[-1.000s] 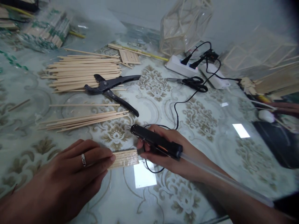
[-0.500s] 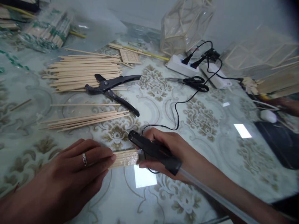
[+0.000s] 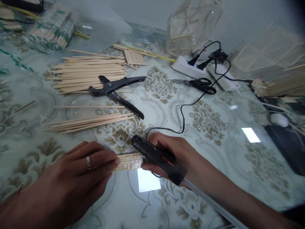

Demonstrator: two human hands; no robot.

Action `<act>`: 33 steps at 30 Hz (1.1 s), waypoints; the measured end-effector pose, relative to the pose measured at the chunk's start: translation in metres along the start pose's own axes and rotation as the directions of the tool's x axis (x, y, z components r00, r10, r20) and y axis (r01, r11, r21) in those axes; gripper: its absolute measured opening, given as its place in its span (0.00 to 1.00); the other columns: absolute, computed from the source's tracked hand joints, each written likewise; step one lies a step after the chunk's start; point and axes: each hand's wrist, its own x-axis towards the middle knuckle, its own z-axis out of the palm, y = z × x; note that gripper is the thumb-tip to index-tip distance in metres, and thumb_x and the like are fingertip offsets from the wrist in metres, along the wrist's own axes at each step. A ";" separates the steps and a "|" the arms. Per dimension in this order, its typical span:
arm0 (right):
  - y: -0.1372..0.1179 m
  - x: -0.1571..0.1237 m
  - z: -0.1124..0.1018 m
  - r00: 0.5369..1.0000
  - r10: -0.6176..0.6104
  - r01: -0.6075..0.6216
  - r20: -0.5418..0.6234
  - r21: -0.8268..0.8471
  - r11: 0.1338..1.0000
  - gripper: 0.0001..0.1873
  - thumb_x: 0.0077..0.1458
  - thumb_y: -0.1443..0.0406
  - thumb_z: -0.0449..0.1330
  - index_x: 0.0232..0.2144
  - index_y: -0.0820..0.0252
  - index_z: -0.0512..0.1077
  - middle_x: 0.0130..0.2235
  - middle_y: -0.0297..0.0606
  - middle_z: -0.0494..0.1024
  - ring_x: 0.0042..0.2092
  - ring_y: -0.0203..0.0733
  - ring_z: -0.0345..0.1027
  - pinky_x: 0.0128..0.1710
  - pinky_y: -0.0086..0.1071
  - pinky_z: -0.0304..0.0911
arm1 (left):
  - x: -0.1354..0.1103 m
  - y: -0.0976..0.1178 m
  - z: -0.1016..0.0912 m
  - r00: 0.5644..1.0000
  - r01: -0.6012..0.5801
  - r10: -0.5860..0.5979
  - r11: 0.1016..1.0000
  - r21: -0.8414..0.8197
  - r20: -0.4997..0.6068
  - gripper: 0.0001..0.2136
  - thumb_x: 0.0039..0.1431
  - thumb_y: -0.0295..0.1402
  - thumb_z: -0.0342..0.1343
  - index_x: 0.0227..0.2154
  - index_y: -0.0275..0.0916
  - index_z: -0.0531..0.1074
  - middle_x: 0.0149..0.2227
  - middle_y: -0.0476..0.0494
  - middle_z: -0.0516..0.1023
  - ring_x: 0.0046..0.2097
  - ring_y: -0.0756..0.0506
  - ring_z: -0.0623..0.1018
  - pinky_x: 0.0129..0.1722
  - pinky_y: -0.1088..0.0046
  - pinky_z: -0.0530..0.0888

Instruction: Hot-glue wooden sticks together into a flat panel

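Observation:
My left hand point(image 3: 78, 171) lies low on the table, fingertips pressed together on the left end of a small flat panel of short sticks point(image 3: 128, 161). My right hand point(image 3: 176, 152) is wrapped round a black glue gun point(image 3: 157, 157) with a clear glue stick trailing out of its back toward the lower right. The gun's nozzle points left, just above the panel's right end. A black cord point(image 3: 182, 117) runs from the gun up toward the power strip.
Black cutting pliers point(image 3: 116, 92) lie on a heap of long sticks point(image 3: 88, 74); a smaller row of sticks point(image 3: 90, 122) sits nearer. Black scissors point(image 3: 200, 85), a white power strip point(image 3: 188, 67) and stick-frame lanterns point(image 3: 190, 25) stand at the back. Packed sticks point(image 3: 54, 30) are far left.
My right hand with the glue gun has drawn in toward the stick panel and lowered beside its right end. The left hand has stayed pressed on the panel.

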 end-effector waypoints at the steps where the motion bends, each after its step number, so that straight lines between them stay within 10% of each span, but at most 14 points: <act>1: 0.000 0.000 0.000 1.000 0.000 0.000 0.003 0.003 1.000 0.17 0.57 0.74 0.70 0.33 0.54 0.66 0.29 0.22 0.69 0.27 0.31 0.58 0.26 0.26 0.53 | 0.000 0.000 0.000 1.000 -0.003 0.003 1.000 0.002 0.004 0.13 0.76 0.21 0.52 0.51 0.40 0.78 0.47 0.49 0.86 0.48 0.47 0.82 0.51 0.72 0.81; 33: 0.006 0.002 -0.004 0.999 0.015 -0.015 0.040 0.007 1.000 0.17 0.56 0.75 0.71 0.34 0.54 0.67 0.30 0.23 0.70 0.28 0.32 0.59 0.26 0.27 0.54 | 0.000 0.001 0.000 1.000 0.020 -0.020 1.000 -0.005 -0.010 0.13 0.74 0.20 0.52 0.50 0.41 0.79 0.47 0.47 0.87 0.47 0.46 0.85 0.49 0.70 0.83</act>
